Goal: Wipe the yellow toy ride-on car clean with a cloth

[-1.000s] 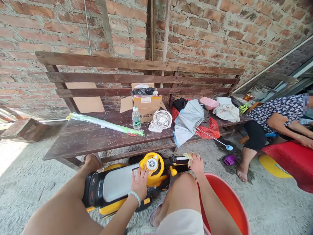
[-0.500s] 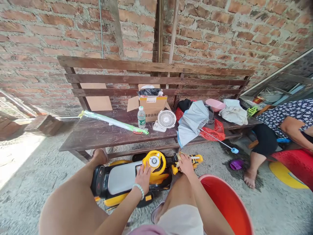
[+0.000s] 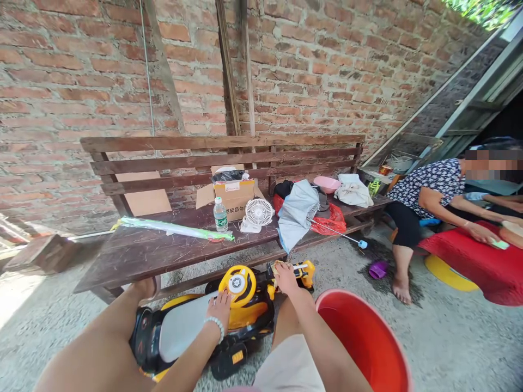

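Carefully, the left hand (image 3: 218, 311) lay with spread fingers on the grey seat of a yellow-and-black ride-on toy car (image 3: 183, 329), bracing it on the concrete floor (image 3: 449, 337), while the right hand (image 3: 286, 279) closed on a crumpled yellowish cloth (image 3: 278, 269) at the car's front. On the desk (image 3: 143, 256) behind, a carton (image 3: 231, 198) showed partly legible Chinese characters, and a water bottle (image 3: 220, 215) had a green label too small to read.

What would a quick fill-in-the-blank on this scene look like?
The left hand wears a white beaded ____ on its wrist.
The steering wheel of the ride-on toy car is ____.
A small white ____ stands on the wooden bench between the water bottle and the grey umbrella.

bracelet; yellow; fan
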Available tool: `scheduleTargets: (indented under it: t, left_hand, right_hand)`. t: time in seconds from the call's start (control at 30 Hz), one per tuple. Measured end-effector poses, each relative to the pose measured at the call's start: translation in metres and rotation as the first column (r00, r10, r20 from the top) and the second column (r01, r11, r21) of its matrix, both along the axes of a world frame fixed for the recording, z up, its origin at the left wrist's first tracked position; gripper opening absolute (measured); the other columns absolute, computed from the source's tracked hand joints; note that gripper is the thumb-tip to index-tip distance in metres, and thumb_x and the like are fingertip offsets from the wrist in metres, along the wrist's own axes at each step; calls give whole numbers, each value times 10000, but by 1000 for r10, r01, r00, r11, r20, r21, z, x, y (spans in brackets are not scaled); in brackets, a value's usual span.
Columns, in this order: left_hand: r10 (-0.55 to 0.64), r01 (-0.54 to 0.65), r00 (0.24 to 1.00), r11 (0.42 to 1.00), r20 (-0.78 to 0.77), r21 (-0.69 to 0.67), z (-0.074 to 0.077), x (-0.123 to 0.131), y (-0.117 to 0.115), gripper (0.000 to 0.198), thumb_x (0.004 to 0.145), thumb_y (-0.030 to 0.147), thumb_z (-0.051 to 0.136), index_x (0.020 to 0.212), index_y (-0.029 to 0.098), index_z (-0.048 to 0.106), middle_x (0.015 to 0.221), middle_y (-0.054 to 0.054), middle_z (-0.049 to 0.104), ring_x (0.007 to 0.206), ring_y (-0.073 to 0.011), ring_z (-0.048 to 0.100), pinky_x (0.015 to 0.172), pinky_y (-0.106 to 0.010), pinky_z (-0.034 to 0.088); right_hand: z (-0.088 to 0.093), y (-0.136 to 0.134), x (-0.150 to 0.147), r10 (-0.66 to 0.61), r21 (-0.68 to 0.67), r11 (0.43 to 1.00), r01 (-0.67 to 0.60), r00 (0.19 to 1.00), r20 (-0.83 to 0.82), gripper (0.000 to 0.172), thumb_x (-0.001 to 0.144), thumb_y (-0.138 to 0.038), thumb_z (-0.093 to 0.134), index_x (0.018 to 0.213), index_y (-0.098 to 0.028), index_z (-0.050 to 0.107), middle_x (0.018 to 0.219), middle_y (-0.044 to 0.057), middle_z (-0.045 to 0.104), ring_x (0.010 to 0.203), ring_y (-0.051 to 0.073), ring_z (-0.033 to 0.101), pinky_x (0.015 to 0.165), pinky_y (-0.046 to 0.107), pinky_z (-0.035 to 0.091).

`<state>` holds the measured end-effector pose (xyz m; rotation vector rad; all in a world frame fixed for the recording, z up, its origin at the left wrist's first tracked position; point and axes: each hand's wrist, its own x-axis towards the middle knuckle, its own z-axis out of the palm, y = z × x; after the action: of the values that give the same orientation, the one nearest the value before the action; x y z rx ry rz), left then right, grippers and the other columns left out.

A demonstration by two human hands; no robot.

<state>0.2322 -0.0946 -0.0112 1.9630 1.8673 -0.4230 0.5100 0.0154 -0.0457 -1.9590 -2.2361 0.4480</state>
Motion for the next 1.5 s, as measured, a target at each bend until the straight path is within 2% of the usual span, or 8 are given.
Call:
scheduleTargets:
  t: [0.2, 0.43, 0.63, 0.87, 1.13, 1.27, 1.37, 1.5]
  left_hand:
    - [56, -57, 997, 998, 54, 16, -1, -7, 1, 900, 799, 375, 782, 1620, 147, 494, 1740, -189, 375, 1645, -358, 315, 1340, -599, 238]
    - [51, -51, 999, 999, 8, 3, -3, -5, -1, 840, 872, 297, 714, 1639, 79, 451, 1742, -202, 353, 1647, -352, 310, 1349, -580, 223]
    - [69, -69, 998, 998, 0, -4, 2, -2, -3, 825, 889, 294, 692, 1651, 98, 444, 1746, -189, 357, 1649, -341, 308, 1351, -552, 225]
    - [99, -100, 995, 994, 23, 38, 4, 3, -3, 830, 872, 386, 712, 1622, 105, 497, 1703, -221, 437, 1629, -358, 352, 1348, -566, 209]
    - [95, -89, 989, 994, -109, 58, 13, -5, -9, 671, 883, 221, 629, 1545, 116, 607, 1653, -230, 512, 1610, -378, 380, 1357, -607, 130]
    - [131, -124, 980, 991, -151, 58, 16, -17, -7, 550, 799, 313, 739, 1328, 171, 780, 1461, -236, 694, 1514, -459, 494, 1276, -672, 287]
    - [108, -108, 981, 994, -158, 13, 18, -25, 1, 493, 681, 294, 795, 1158, 172, 832, 1292, -231, 779, 1411, -464, 589, 1211, -655, 384]
    - [118, -119, 982, 993, -145, 3, 14, -29, 4, 566, 666, 230, 761, 1225, 154, 797, 1439, -225, 711, 1502, -406, 514, 1247, -583, 361]
  right_hand:
    - [0, 1, -12, -59, -33, 998, 59, 998, 12, 432, 981, -187, 552, 1387, -244, 690, 1517, 120, 613, 1367, 315, 516, 1070, 406, 416]
    - [0, 4, -20, -25, -21, 999, 25, 1000, -7, 425, 993, -156, 523, 1375, -197, 705, 1419, 141, 676, 1286, 284, 582, 1094, 346, 389]
    - [1, 8, -22, -11, -21, 1000, 11, 1000, -8, 440, 981, -132, 511, 1370, -188, 708, 1382, 136, 701, 1242, 275, 606, 1072, 327, 390]
    - [5, 6, -22, 3, -4, 1000, -3, 1000, -14, 439, 945, -134, 533, 1338, -202, 717, 1322, 129, 729, 1212, 275, 613, 1051, 342, 401]
    - [7, -1, -48, 25, -17, 1000, -25, 999, -29, 401, 980, -153, 511, 1310, -205, 733, 1345, 121, 720, 1226, 289, 605, 1042, 353, 415]
    - [-3, -11, -68, 112, 2, 994, -112, 993, -38, 385, 963, -168, 549, 1299, -221, 729, 1411, 111, 687, 1258, 293, 586, 1082, 366, 410]
    - [-10, -16, -58, 129, 29, 991, -130, 991, 29, 458, 935, -148, 586, 1370, -245, 690, 1512, 114, 621, 1325, 308, 543, 1089, 398, 416]
    - [-7, -12, -2, -50, 3, 999, 50, 984, 173, 425, 942, -177, 625, 1353, -260, 694, 1458, 144, 635, 1297, 330, 541, 1005, 417, 453]
